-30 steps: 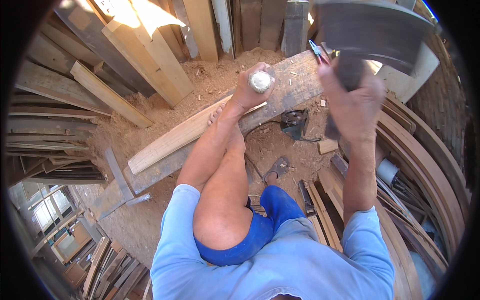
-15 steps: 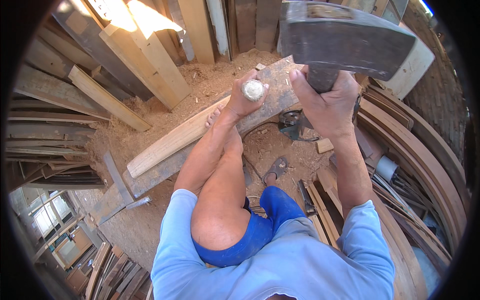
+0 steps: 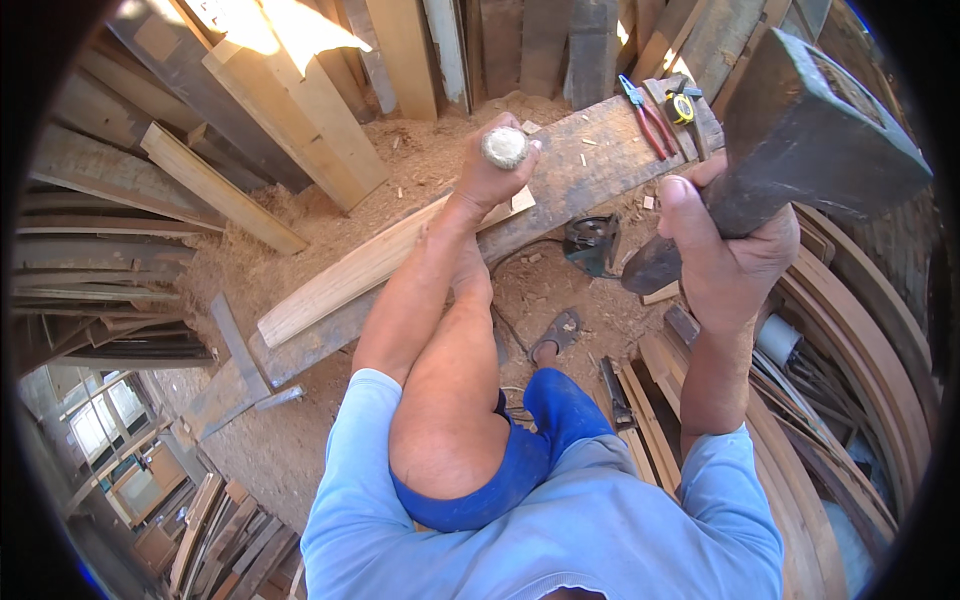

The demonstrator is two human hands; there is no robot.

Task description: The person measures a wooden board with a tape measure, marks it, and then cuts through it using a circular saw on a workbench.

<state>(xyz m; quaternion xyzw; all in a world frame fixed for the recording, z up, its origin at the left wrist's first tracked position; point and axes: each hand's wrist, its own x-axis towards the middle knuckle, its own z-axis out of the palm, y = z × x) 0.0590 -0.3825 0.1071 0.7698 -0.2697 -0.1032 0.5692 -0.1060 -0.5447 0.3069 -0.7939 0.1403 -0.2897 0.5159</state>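
My left hand [image 3: 487, 172] is closed around an upright chisel, of which only the round, whitish, battered handle end [image 3: 505, 148] shows; its blade is hidden below. Under that hand a pale wooden piece [image 3: 345, 278] lies along a worn plank bench [image 3: 590, 165]. My left leg reaches onto the wood, its foot mostly hidden by my forearm. My right hand [image 3: 738, 245] grips a mallet with a big dark head [image 3: 825, 125], raised and tilted to the right of the bench. The mallet's dark handle [image 3: 652, 266] sticks out past my thumb.
Red-and-blue pliers [image 3: 648, 118] and a yellow tape measure [image 3: 680, 107] lie at the bench's far end. A metal square [image 3: 238, 345] rests at its near end. A corded power tool [image 3: 590, 245] sits on the shavings-covered ground. Boards lean behind; curved timbers [image 3: 860, 330] lie right.
My right hand and the mallet have moved right, and the head has tilted, uncovering the pliers and tape measure. My left hand with the chisel has risen slightly in the picture.
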